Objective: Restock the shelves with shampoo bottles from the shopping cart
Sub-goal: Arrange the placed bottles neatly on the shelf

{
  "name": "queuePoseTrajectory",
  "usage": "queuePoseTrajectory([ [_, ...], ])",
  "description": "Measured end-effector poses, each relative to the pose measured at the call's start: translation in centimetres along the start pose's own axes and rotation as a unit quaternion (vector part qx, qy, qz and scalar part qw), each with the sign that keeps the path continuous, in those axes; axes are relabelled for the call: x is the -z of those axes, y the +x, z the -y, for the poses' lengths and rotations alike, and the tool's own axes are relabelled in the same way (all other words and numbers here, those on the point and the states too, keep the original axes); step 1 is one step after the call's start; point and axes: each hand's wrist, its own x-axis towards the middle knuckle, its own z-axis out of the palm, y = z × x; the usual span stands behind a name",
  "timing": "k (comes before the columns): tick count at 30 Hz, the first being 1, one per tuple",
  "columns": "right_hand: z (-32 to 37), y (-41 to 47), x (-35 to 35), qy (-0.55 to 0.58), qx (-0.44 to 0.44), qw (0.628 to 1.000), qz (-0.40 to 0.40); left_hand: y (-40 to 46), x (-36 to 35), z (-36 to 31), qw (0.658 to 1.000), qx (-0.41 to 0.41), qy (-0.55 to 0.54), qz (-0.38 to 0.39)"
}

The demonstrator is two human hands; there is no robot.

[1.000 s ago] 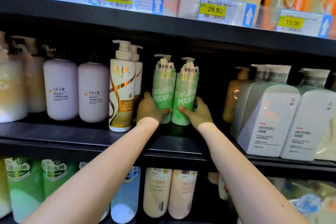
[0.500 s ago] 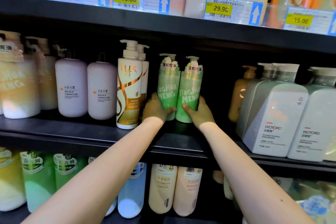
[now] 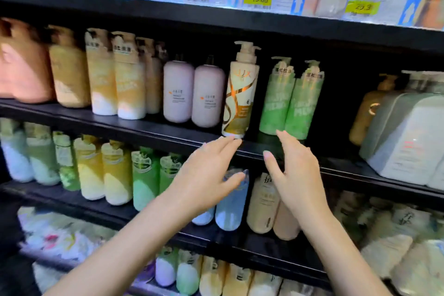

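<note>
So both hands are empty here. The left hand (image 3: 206,173) and the right hand (image 3: 298,175) hover in front of the middle shelf (image 3: 144,127), fingers straight and relaxed, each grip wide and holding nothing. The two green shampoo bottles (image 3: 290,101) stand upright on that shelf, side by side and touching or nearly so, just right of the white-and-gold pump bottle (image 3: 240,94). The right hand's fingertips (image 3: 280,133) sit just below the green pair's bases; from this angle I can't tell if they touch. The shopping cart isn't in view at all.

On handling, my guess: these are tall, slim plastic bottles, probably full, so fairly heavy for their size and a bit top-tippy because of the narrow base. The walls look stiff enough to squeeze without denting much, and the film label looks glossy, so likely slick if your palm is damp. Not fragile like glass, but the pump heads on top are the weak spot. I wouldn't lift or nudge by those.

Best hold is round the lower half of the body, thumb on one side and fingers on the other, one bottle per hand. For sliding them back, push low near the base so they don't topple into the neighbours. The picture is blurry, so the label text isn't readable.
</note>
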Motion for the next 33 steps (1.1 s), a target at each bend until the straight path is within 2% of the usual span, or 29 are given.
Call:
queuePoseTrajectory([
  [5,10.3,-6.8,-6.9,0.054,0.076,0.991,0.093,-14.2,2.5,8.7,0.986,0.112,0.116,0.035],
  [10,22.0,-13.9,-14.6,0.077,0.155,0.961,0.217,-29.1,7.6,16.5,0.945,0.252,0.175,0.116],
  [13,29.0,-18.2,-17.8,0.076,0.205,0.916,0.337,-37.8,11.1,20.0,0.913,0.34,0.176,0.141],
  [18,39.0,-24.5,-21.8,0.103,0.268,0.862,0.417,-49.3,15.8,23.3,0.865,0.443,0.189,0.139],
  [24,47.1,-29.4,-26.3,0.11,0.315,0.808,0.485,-56.2,17.4,27.0,0.83,0.513,0.146,0.165],
  [33,55.4,-31.5,-36.6,0.105,0.315,0.762,0.555,-60.0,16.7,36.6,0.796,0.546,0.116,0.232],
])
